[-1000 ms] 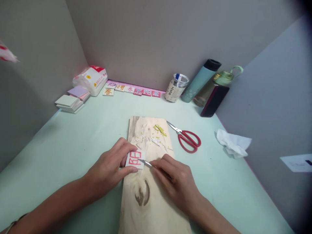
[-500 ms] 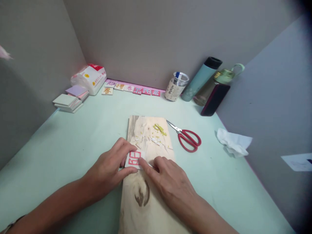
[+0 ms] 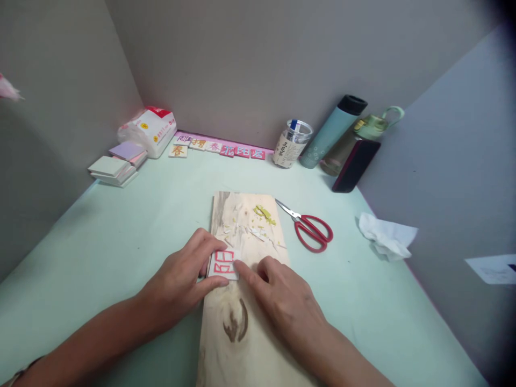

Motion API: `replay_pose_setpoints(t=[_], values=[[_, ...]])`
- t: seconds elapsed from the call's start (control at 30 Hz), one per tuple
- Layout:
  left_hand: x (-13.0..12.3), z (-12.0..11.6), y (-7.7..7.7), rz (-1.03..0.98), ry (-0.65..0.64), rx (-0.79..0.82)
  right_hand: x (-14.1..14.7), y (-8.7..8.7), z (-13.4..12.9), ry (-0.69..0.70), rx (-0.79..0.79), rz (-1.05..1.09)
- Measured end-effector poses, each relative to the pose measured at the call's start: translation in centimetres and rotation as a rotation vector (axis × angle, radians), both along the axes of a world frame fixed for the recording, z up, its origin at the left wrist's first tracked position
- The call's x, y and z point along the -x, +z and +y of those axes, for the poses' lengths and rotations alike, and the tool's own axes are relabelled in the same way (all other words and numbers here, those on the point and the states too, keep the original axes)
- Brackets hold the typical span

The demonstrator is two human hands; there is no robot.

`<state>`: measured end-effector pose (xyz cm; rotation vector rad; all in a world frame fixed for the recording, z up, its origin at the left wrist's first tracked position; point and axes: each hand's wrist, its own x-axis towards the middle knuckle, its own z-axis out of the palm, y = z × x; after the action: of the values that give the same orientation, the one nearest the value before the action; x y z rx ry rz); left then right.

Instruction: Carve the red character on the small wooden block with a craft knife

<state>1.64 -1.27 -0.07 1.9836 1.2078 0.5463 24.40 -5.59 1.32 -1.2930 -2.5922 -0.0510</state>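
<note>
A small white square tile [image 3: 236,271] with a character outlined in red lies on the wooden board [image 3: 220,322]. My left hand [image 3: 181,269] grips it at the left, the index finger along its far edge and the thumb along its near edge. On the right, my right hand [image 3: 278,285] rests with one finger reaching to the tile's right edge. Its other fingers are curled, and what they hold, if anything, is hidden. White and yellow shavings [image 3: 264,214] are scattered over the board's far part.
Red-handled scissors [image 3: 310,228] lie right of the board. Crumpled tissue [image 3: 385,236] sits farther right. Along the back stand a tissue pack [image 3: 151,131], carved tiles [image 3: 228,150], a jar [image 3: 290,145], a blue bottle [image 3: 332,131], a green bottle [image 3: 371,126] and a phone [image 3: 357,166]. Blank blocks [image 3: 110,166] are stacked left.
My right hand has shifted slightly right, its fingertip moving from the tile's face to its right edge. A thin metallic sliver under that hand no longer shows. My left hand stays in place.
</note>
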Motion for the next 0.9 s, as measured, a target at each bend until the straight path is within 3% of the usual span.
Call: replay_pose_setpoints(t=[0.13,0.37,0.63,0.9], values=[[0.0,0.0,0.1,-0.005,0.005,0.006,-0.4,0.2,0.2,-0.004,0.032,0.062],[-0.1,-0.1,0.0,-0.010,0.010,-0.009,-1.6,-0.6,0.8,-0.150,-0.086,0.238],[0.1,-0.1,-0.2,-0.004,0.009,0.009,-1.2,0.2,0.6,0.086,0.065,0.194],[0.0,0.0,-0.3,-0.023,0.012,-0.007,-1.7,0.4,0.7,0.070,0.073,0.162]])
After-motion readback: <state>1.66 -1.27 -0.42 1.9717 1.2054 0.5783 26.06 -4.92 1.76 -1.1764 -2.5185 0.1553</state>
